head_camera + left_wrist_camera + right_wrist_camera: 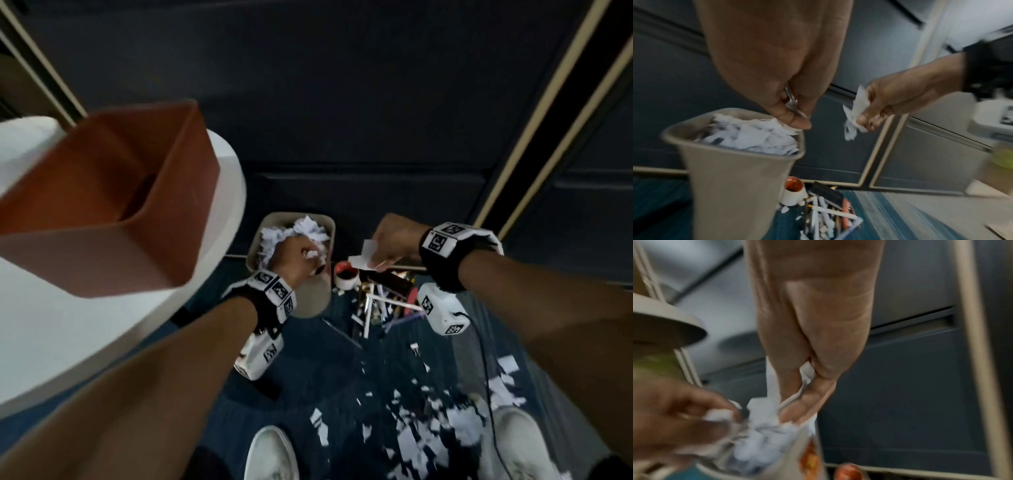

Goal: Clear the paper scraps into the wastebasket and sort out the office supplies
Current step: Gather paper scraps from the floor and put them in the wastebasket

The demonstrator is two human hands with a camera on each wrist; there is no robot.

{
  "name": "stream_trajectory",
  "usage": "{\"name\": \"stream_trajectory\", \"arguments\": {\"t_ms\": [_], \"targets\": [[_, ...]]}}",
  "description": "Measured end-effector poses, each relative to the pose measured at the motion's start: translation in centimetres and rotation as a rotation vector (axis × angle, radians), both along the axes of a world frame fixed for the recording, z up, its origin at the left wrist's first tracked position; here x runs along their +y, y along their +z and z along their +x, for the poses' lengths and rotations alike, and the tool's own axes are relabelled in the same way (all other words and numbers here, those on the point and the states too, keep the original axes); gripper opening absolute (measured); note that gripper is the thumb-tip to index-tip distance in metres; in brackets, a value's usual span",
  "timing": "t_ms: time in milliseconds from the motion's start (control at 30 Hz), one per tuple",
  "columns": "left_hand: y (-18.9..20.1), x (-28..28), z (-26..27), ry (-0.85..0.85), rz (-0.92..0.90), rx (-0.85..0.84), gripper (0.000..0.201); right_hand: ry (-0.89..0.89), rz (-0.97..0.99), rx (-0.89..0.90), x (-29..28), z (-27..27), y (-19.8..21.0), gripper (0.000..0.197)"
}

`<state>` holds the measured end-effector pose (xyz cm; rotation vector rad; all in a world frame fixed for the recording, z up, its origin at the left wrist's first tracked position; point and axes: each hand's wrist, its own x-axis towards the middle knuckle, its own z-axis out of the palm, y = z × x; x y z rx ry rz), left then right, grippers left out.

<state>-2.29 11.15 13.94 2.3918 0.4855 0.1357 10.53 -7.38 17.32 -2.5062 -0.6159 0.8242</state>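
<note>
Featherlight, limp paper scraps need fingertip pinches: right hand pinches some; left hand pinches others above the wastebasket at 12 o'clock.

**Both hands over the full wastebasket**

The left hand pinches crumpled white paper scraps above the beige plastic wastebasket. The right hand holds flat white paper pieces beside it. Torn white scraps litter the blue carpeted floor.
</note>
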Motion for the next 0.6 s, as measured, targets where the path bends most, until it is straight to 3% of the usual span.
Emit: {"name": "stream_trajectory", "arguments": {"t_ms": [167,367,467,533,600], "targets": [[-2.2,1.7,0.8,0.329,-0.101,-0.126,0.023,0.078,0.088,-0.213,7.1,0.7,-1.9,0.021],[-3.8,4.0,2.3,0.367,-0.06,-0.18,0.049,0.186,0.203,-0.293,13.1,1.5,-5.9,0.013],[-4.5,4.7,2.9,0.301,-0.05,-0.208,0.044,0.332,0.196,-0.277,13.8,1.8,-7.3,0.033],[-4.8,4.6,2.7,0.357,-0.113,-0.282,0.036,0.346,0.256,-0.26,13.5,2.5,-7.1,0.04],[-4.9,4.7,2.2,0.43,-0.167,-0.354,0.042,0.302,0.29,-0.246,12.6,3.5,-6.5,0.049]]}}
